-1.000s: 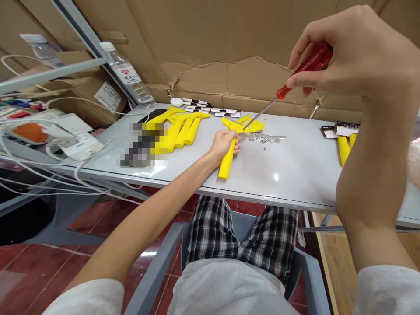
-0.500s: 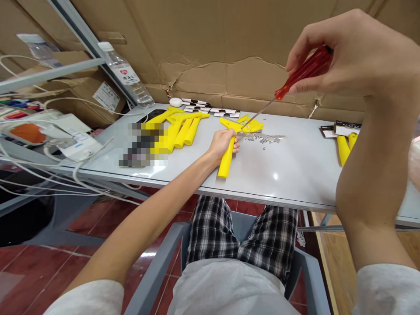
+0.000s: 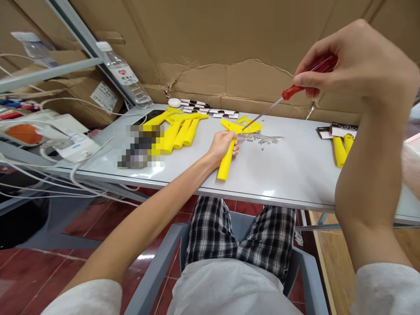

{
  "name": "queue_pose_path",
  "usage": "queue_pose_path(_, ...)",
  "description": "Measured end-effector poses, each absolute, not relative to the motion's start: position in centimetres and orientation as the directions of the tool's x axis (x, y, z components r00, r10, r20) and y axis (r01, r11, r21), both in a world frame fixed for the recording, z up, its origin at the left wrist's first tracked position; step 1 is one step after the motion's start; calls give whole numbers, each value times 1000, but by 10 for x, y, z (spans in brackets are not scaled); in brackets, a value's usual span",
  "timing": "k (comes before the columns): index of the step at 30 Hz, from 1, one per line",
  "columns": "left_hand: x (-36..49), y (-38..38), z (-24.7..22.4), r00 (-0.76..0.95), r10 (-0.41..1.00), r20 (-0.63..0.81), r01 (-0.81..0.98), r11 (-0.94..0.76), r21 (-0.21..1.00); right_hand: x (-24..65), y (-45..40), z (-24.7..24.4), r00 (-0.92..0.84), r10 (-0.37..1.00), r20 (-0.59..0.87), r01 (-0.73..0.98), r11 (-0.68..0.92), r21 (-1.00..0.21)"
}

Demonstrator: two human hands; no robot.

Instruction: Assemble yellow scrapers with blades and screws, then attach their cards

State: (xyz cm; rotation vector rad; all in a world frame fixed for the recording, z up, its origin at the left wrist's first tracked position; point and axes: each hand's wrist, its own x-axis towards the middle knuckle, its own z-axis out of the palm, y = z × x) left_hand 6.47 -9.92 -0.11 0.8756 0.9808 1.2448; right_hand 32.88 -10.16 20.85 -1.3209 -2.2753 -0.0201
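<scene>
My left hand (image 3: pixel 223 144) is wrapped round a yellow plastic handle piece (image 3: pixel 225 167) on the table, its wide head pointing away from me. Raised at the right, my right hand (image 3: pixel 328 72) grips the red handle of a screwdriver (image 3: pixel 292 91). The screwdriver slants down to the left, and its tip meets the head of the yellow piece near my left fingers. Just right of that head lie small screws (image 3: pixel 259 141) and flat metal strips (image 3: pixel 267 137). More yellow parts (image 3: pixel 252 127) lie behind it.
Several yellow handle pieces (image 3: pixel 180 133) lie left on the grey table (image 3: pixel 183 168). A water bottle (image 3: pixel 126 76) leans behind them. White cables and boxes crowd the far left. Two yellow handles (image 3: pixel 340 151) with black-and-white card lie right. Cardboard (image 3: pixel 197 43) stands behind.
My right hand has moved slightly down and right, and the screwdriver slants at a lower angle. Its tip stays at the yellow piece. My left hand keeps its hold.
</scene>
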Motion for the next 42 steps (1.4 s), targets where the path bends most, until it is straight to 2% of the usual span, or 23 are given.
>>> queue_pose_path(4,66,-100,4,85,991,-100,-364,125,923,365,-83,177,-316,799,512,673,569,-473)
queue_pose_path(6,67,-100,5,112,989,-95,-370,130,920,387,-68,146,-175,837,518,636,498,-590)
queue_pose_path(10,67,-101,5,162,984,-81,-371,137,918,425,-39,70,73,843,534,547,414,-728)
queue_pose_path(13,65,-101,4,200,977,-70,-365,141,920,439,-28,24,162,878,451,482,328,-812)
queue_pose_path(16,65,-103,4,229,972,-50,-354,131,926,444,-26,0,103,900,423,557,300,-775)
queue_pose_path(19,65,-105,5,241,970,-40,-343,124,931,445,-27,-8,-18,919,394,723,284,-630)
queue_pose_path(22,65,-107,7,253,967,-37,-355,129,926,440,-28,-8,-107,930,352,812,286,-509)
queue_pose_path(27,66,-107,5,299,952,-70,-337,174,925,404,-39,-2,-203,845,495,805,431,-407)
queue_pose_path(28,66,-106,5,315,946,-81,-327,188,926,392,-42,-2,-235,831,504,754,483,-445)
queue_pose_path(30,66,-106,4,347,933,-101,-308,215,927,369,-50,-3,-286,837,466,588,537,-605)
queue_pose_path(33,67,-105,2,389,911,-139,-270,257,928,342,-61,-6,-362,848,387,378,513,-771)
queue_pose_path(38,68,-105,2,432,884,-179,-217,294,931,334,-73,-6,-388,837,386,331,518,-789)
queue_pose_path(42,66,-105,0,469,869,-158,-187,273,944,336,-78,-1,-425,800,422,361,578,-732)
